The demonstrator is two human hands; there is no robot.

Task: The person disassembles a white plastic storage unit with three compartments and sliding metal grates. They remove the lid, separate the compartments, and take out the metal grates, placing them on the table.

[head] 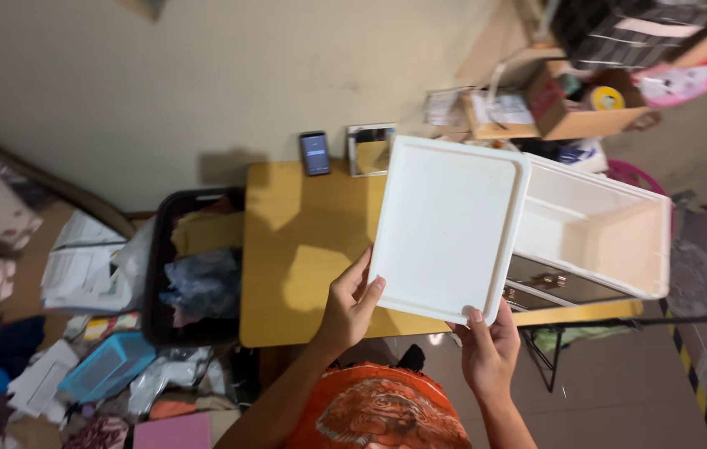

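Note:
A white foam lid (447,224) is held flat above the wooden table (304,241). My left hand (349,303) grips its near left corner. My right hand (486,345) grips its near right corner, thumb on top. Just to the right, an open white foam box (599,229) stands on the table, its left wall partly hidden under the lid. The box's inside looks bare.
A dark phone (314,153) and a small mirror (370,150) lean against the wall at the table's far edge. A black bin of clothes (191,266) stands left of the table, with papers and clutter on the floor. Cardboard boxes (570,100) sit at back right.

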